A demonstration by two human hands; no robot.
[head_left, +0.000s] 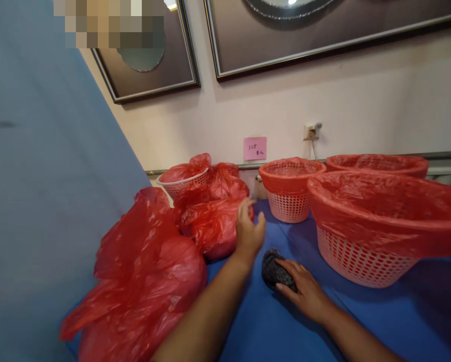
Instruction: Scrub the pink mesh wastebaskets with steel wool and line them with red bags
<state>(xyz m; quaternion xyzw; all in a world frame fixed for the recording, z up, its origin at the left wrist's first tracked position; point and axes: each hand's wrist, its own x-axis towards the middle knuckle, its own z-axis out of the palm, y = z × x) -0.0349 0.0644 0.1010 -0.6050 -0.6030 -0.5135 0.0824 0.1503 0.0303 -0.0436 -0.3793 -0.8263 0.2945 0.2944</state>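
My left hand [249, 229] reaches forward with fingers spread, touching a filled red plastic bag [213, 226] in the middle of the blue table [278, 327]. Flat on the table, my right hand [304, 291] rests with its fingers laid over a dark grey speckled fabric bundle [272, 266]. A larger red bag [142, 281] lies at the near left.
Three baskets lined with red bags stand to the right: a big one [383, 226], a small one [289, 188] and a far one [376, 163]. Another lined basket [183, 181] sits at the back left. A blue panel [40, 201] fills the left side. A pink note [254, 148] hangs on the wall.
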